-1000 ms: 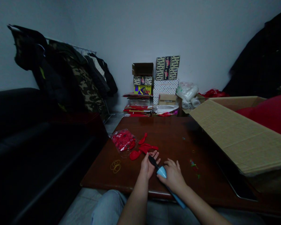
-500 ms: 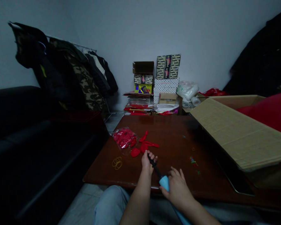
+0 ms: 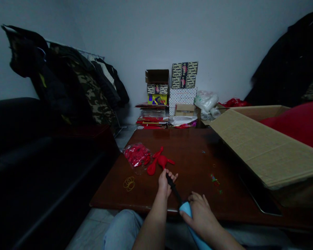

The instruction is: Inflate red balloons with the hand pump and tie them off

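Observation:
My left hand (image 3: 165,182) is closed near the black nozzle of a light blue hand balloon pump (image 3: 186,209), pinching the neck of a red balloon (image 3: 162,160) there. That balloon is slightly swollen and points away over the table. My right hand (image 3: 202,212) lies around the blue pump barrel, thumb on top, at the table's near edge. The barrel's lower end runs out of view at the bottom. Flat red balloons (image 3: 151,169) lie close beside the swollen one. Left of them is a clear bag of red balloons (image 3: 137,154).
Yellow rubber bands (image 3: 129,178) lie on the brown table (image 3: 187,142), front left. At right stand an open cardboard box (image 3: 266,149) with a big red shape (image 3: 302,118) inside and a dark flat panel (image 3: 261,196). A black sofa (image 3: 54,180) is at left; stacked boxes (image 3: 182,97) stand behind.
The balloon at the nozzle has swelled into a rounder shape. My right hand and the pump barrel have shifted slightly down. The view has turned a little to the right.

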{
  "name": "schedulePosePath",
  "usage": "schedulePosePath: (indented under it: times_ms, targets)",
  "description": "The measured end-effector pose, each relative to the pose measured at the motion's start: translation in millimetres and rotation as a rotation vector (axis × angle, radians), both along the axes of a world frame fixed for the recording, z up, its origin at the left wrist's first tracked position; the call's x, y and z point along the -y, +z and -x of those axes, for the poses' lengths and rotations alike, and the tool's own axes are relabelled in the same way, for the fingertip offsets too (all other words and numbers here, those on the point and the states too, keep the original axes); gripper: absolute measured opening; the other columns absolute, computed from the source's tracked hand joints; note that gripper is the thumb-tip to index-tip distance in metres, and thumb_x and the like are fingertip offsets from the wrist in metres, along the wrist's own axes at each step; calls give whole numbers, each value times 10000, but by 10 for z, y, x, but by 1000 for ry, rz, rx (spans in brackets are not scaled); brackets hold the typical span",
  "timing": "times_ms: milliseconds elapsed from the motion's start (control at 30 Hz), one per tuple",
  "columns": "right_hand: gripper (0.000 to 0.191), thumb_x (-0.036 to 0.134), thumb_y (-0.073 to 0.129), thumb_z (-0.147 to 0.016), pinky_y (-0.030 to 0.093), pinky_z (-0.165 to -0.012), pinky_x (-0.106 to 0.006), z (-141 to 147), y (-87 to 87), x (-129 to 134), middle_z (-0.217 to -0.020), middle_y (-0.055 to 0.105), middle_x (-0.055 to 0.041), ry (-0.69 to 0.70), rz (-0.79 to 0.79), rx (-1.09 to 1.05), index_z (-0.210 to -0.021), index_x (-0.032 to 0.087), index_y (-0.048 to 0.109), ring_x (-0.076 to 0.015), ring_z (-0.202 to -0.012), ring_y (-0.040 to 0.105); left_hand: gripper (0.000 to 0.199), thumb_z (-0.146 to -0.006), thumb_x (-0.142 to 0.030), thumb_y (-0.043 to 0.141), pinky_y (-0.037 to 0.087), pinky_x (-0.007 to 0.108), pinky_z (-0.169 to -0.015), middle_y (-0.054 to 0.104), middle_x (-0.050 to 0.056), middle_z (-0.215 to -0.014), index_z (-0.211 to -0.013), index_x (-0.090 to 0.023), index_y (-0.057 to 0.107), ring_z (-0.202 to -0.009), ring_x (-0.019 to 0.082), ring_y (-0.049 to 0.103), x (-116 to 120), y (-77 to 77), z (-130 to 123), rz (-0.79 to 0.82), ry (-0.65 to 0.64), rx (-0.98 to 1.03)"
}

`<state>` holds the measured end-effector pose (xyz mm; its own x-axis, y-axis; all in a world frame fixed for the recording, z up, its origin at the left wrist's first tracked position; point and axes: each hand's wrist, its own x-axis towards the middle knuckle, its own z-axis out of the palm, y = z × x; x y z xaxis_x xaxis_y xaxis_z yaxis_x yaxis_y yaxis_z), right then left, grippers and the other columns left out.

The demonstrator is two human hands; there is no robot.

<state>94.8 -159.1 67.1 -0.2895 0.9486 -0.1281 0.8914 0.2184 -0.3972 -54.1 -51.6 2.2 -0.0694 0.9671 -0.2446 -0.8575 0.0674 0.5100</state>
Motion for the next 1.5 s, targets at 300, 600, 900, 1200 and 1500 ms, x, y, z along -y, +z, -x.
schedulePosePath:
  times_ms: [300,600,900,1200,1500]
  targets:
    - [545,513,452,-741,159,-1032,-471,434,22,-577,-1176,542,-157,-33,-78,49,-1101,125,585,-306,-1199,375,211,-773,-334,542,485,425,-770,419,-77,-477,-672,-193,421,-379,61,353,-51,12,2,29,4,-86]
    - [535,532,524,-685,2,-1069,-485,196,-43,-156,-1160,540,-190,23,-137,150,-988,109,649,-343,-1253,303,213,-754,-330,558,480,396,-740,396,-94,-464,-671,-193,418,-359,46,323,-43,-4,-28,-5,90,-100]
    - [533,568,518,-695,-50,-1074,-486,-160,-33,283,-1194,534,-169,36,-117,140,-995,147,650,-337,-1291,242,212,-742,-315,569,471,387,-745,375,-105,-460,-677,-196,407,-346,44,325,-55,57,-70,-3,71,-86]
    - [479,544,473,-740,42,-1071,-487,-251,191,-11,-1170,545,-135,-31,-148,39,-944,150,654,-332,-1266,290,216,-744,-333,556,465,392,-774,390,-98,-472,-663,-194,412,-361,40,323,-218,335,-328,-61,-14,-96]
    - [487,523,488,-722,101,-1045,-510,-17,166,-574,-1138,557,-132,-62,-145,-61,-1000,150,632,-324,-1240,320,215,-728,-316,563,474,395,-745,438,-76,-485,-649,-190,408,-395,63,401,-410,288,-245,-56,-43,-200]
